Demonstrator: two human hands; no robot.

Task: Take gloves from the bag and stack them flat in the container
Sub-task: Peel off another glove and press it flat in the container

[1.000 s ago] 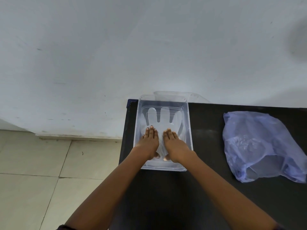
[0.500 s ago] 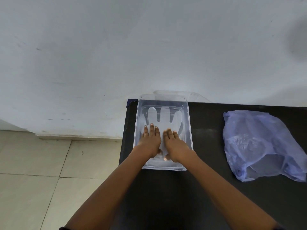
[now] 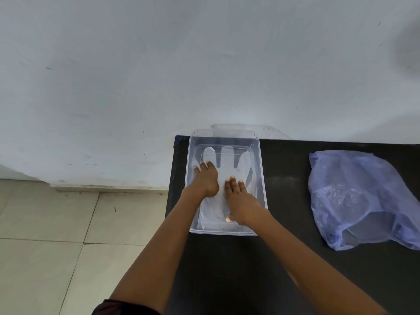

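Head view: both hands flat on glove in container

Glove (image 3: 227, 169) lies flat on the floor of the container (image 3: 261, 178), fingers pointing at the wall, cuff toward the person. It is clear plastic; whether one glove or a stack, can't tell.

Left hand (image 3: 206, 180) is palm down on the glove's left side, fingers extended and close together, fingertips reaching the base of the glove's fingers. Not gripping anything, just pressing flat.

Right hand (image 3: 241, 198) is palm down on the glove's palm and cuff area, nearer the person than the left hand. Fingers extended and slightly spread, thumb out near the cuff edge. Also nothing clamped.

Hands sit just beside each other, a narrow strip of glove showing between them. Glove's fingers stick out beyond both hands, uncovered.

Container sits at the left rear corner of the table (image 3: 284, 258), far end against the wall. Bag (image 3: 363, 196), pale blue, crumpled, lies on the table well apart to the right, mouth facing the person.
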